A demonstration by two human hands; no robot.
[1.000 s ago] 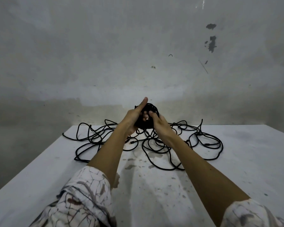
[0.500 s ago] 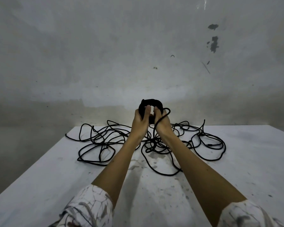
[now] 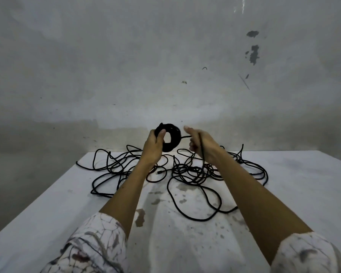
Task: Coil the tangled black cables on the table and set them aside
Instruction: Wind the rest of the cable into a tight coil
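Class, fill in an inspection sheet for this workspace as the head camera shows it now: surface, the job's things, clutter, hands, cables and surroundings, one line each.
Surface: white table, stained with brownish blotches near the middle.
Job's things: a small wound coil of black cable, held up above the table.
Clutter: nothing seen apart from the cables.
Hands: left hand grips the coil; right hand holds the strand that runs out of the coil, fingers curled round it.
Cables: loose black cable lies tangled in loops across the far half of the table; one loop reaches toward the person.
Surroundings: bare grey wall with chipped dark patches at upper right; patterned sleeves at the bottom edge.
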